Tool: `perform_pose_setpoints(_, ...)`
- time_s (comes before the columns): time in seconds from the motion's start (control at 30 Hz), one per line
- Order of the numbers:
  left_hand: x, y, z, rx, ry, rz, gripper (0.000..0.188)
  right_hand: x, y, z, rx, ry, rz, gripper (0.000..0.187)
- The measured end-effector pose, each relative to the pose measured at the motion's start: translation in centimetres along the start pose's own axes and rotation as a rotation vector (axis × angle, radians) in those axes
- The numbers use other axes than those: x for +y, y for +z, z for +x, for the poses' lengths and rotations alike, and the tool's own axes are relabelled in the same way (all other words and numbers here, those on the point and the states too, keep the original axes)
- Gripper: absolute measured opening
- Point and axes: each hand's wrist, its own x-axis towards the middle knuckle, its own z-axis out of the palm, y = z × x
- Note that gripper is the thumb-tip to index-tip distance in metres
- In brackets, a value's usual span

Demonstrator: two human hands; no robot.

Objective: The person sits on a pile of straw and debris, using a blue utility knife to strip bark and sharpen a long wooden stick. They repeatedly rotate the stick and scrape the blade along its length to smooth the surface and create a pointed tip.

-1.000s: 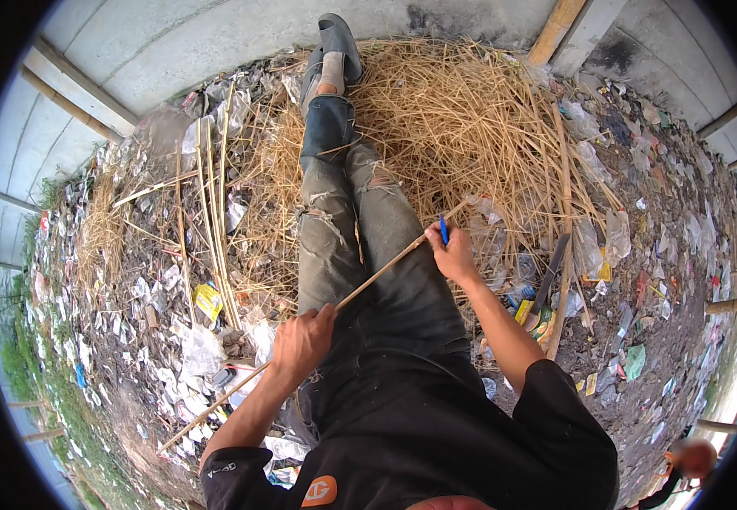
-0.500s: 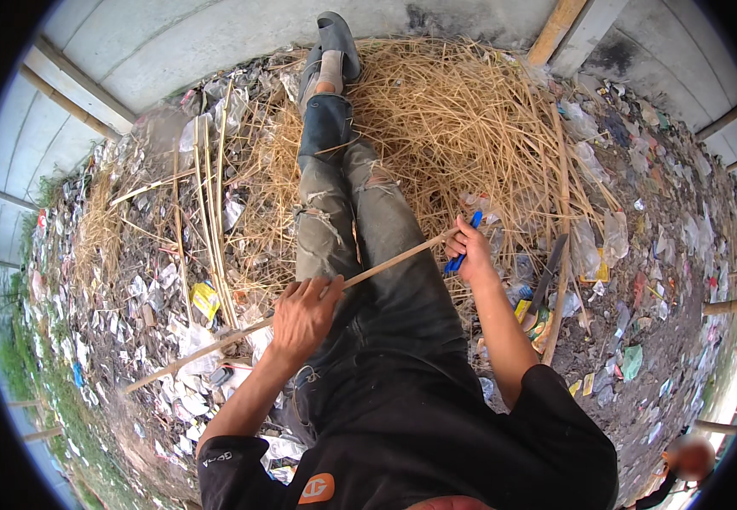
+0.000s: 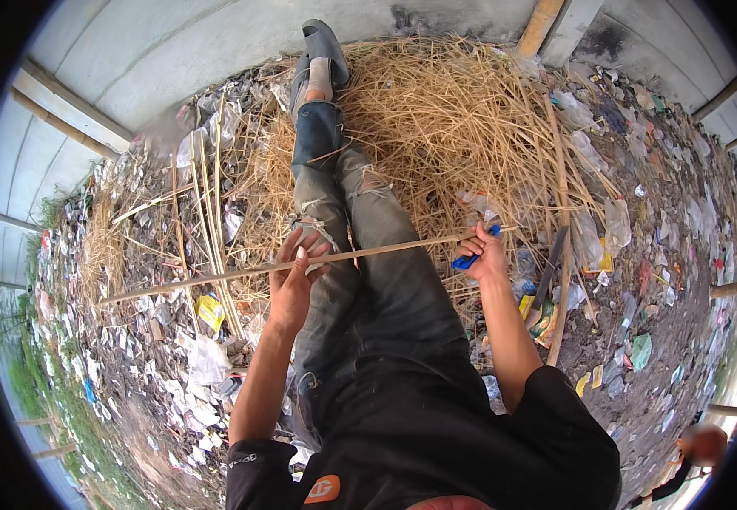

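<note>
A long, thin bamboo strip (image 3: 411, 245) lies crosswise over my legs, its free end out to the left. My right hand (image 3: 489, 255) is closed around the strip's right end, together with a blue-handled tool (image 3: 464, 263); its working part is hidden by the fingers. At the strip's middle, my left hand (image 3: 292, 293) has its palm turned up and its fingers spread. The strip crosses at those fingers, which are not wrapped round it.
Thin straw-coloured shavings (image 3: 445, 119) are heaped beside my outstretched legs (image 3: 394, 263). Several bamboo strips (image 3: 208, 204) lie at the left. On the right are a dark blade-like piece (image 3: 551, 268) and a bamboo pole (image 3: 562, 297). Plastic litter covers the ground. Another person (image 3: 683, 463) is at the lower right.
My left hand has opened and turned palm up from its grip over the strip. The strip's left end has swung upward in view. My right hand has shifted slightly right with the blue-handled tool.
</note>
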Motion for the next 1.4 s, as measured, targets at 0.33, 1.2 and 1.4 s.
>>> perform_pose_setpoints(0.33, 9.0, 4.0, 2.9, -0.289, 0.283, 0.455, 0.029, 0.3, -4.6, 0.9, -0.073, 0.067, -0.168, 0.031)
perform_pose_setpoints(1.2, 8.1, 15.4, 9.9, -0.212, 0.598, 0.879, 0.023, -8.0, -33.1, -6.0, 1.362, -0.385, -1.794, 0.065)
perform_pose_setpoints(1.4, 8.8, 16.7, 12.1, -0.203, 0.596, 1.027, 0.032, -5.2, -19.0, -7.3, 0.824, -0.686, -1.122, 0.033)
